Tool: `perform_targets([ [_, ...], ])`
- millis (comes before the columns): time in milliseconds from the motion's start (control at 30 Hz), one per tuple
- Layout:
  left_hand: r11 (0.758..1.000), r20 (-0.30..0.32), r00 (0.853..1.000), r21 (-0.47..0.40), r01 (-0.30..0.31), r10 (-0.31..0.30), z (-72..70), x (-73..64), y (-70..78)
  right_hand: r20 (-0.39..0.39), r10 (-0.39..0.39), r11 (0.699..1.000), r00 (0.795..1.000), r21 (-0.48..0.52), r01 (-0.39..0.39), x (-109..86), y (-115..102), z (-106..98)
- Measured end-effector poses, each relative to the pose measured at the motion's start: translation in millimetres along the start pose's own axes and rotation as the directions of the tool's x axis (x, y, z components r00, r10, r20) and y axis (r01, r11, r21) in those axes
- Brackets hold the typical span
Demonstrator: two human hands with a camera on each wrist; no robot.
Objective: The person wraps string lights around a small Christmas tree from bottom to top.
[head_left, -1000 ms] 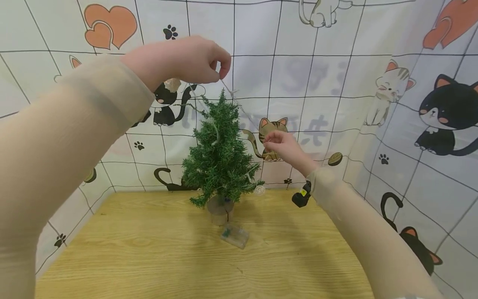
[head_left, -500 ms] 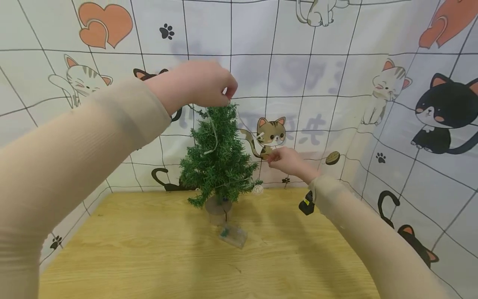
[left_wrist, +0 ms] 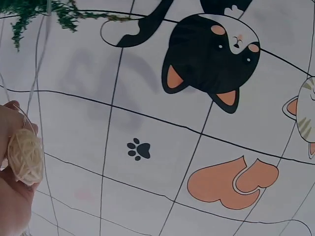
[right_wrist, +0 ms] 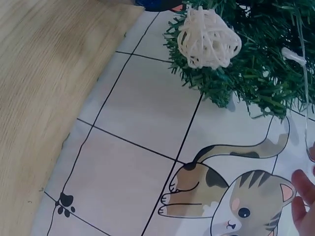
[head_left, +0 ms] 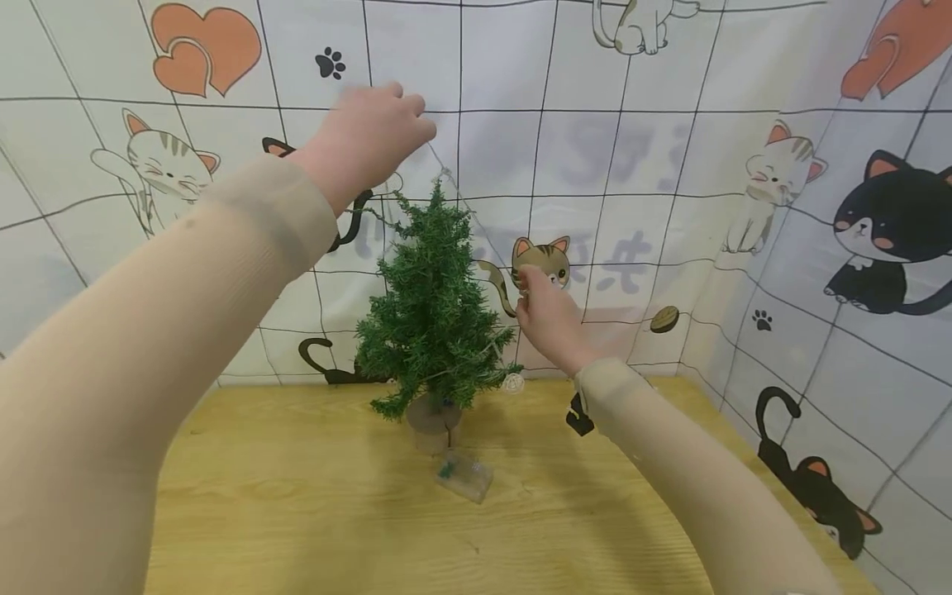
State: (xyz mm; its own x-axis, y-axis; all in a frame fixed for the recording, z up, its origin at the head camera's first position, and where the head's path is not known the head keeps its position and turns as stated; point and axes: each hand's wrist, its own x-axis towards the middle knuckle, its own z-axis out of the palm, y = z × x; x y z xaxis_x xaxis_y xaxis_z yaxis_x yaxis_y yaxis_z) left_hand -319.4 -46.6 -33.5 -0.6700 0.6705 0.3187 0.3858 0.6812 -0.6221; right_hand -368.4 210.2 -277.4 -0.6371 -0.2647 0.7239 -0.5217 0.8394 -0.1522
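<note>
A small green artificial Christmas tree (head_left: 435, 306) stands in a pale pot (head_left: 434, 417) at the back of the table. Above and left of its tip, my left hand (head_left: 372, 136) holds a thin string-light wire (head_left: 476, 219). A cream woven ball (left_wrist: 25, 157) on that wire hangs against the fingers in the left wrist view. The wire slants down past the treetop to my right hand (head_left: 550, 318), whose fingertips pinch it right of the tree. Another woven ball (right_wrist: 209, 39) hangs at a low branch, with a white strand lying across the needles nearby.
A clear flat battery box (head_left: 464, 477) lies on the wooden table (head_left: 297, 496) in front of the pot, a dark cord leading up from it. A white cloth with a grid and printed cats (head_left: 885, 231) hangs close behind the tree and along the right side.
My left hand dips to the treetop, then rises and shifts left, uncovering the tip. My right hand drops slightly, then lifts a little toward the tree. The wire between them is now straighter.
</note>
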Motion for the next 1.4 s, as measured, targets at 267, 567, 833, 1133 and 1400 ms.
perform_targets([
  [267, 0.991, -0.063, 0.997, 0.118, 0.057, -0.05, 17.2, -0.8, -21.2, -0.068, -0.141, 0.989, 0.988, -0.045, 0.138, 1.3, -4.2, 9.5],
  [567, 0.986, 0.014, 0.986, -0.034, 0.166, -0.165, 43.6, 9.0, -29.4, 0.119, 0.071, 0.993, 0.99, 0.09, -0.082, 0.7, -7.2, 11.7],
  [833, 0.897, 0.261, 0.946, -0.342, 0.279, -0.194, 83.8, 4.9, -45.3, 0.325, 0.186, 0.946, 0.927, 0.197, -0.258, 3.6, -7.3, 11.6],
  [1133, 0.841, 0.296, 0.931, -0.429, 0.329, -0.213, 94.7, -2.4, -51.2, 0.369, 0.155, 0.92, 0.916, 0.283, -0.27, 3.4, -7.8, 12.3],
  [1400, 0.932, 0.076, 0.974, -0.283, 0.226, -0.213, 56.7, -1.2, -45.9, 0.377, 0.138, 0.9, 0.916, 0.338, -0.275, 1.4, -7.0, 18.4],
])
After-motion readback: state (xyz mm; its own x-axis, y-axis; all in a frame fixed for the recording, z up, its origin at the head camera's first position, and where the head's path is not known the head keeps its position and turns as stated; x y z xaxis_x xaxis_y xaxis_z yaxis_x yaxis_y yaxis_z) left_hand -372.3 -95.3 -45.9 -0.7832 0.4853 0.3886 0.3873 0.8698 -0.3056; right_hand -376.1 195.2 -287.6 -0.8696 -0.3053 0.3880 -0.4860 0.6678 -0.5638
